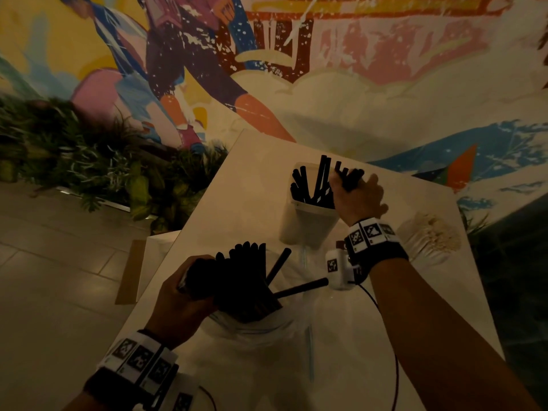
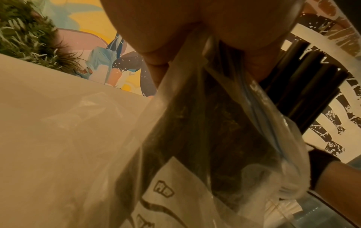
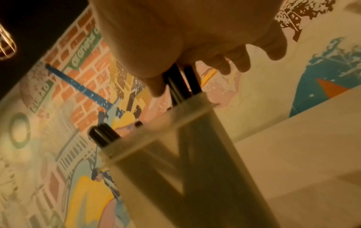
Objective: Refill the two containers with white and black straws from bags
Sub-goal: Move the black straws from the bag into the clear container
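A tall translucent container (image 1: 308, 223) (image 3: 191, 154) stands mid-table with black straws (image 1: 314, 185) leaning inside it. My right hand (image 1: 354, 189) (image 3: 195, 50) is over its rim and grips a bunch of black straws (image 3: 181, 80) whose lower ends are in the container. Nearer me, my left hand (image 1: 184, 295) grips the edge of a clear plastic bag (image 1: 255, 327) (image 2: 205, 123) filled with black straws (image 1: 246, 280) (image 2: 304, 86); two of them stick out to the right. A second container of white straws (image 1: 430, 235) sits right of my right wrist.
The white table (image 1: 243, 197) ends at a corner on the far side, with plants (image 1: 89, 161) and a painted wall behind. A cable (image 1: 382, 336) runs from my right wrist across the table. Tiled floor (image 1: 59, 247) lies to the left.
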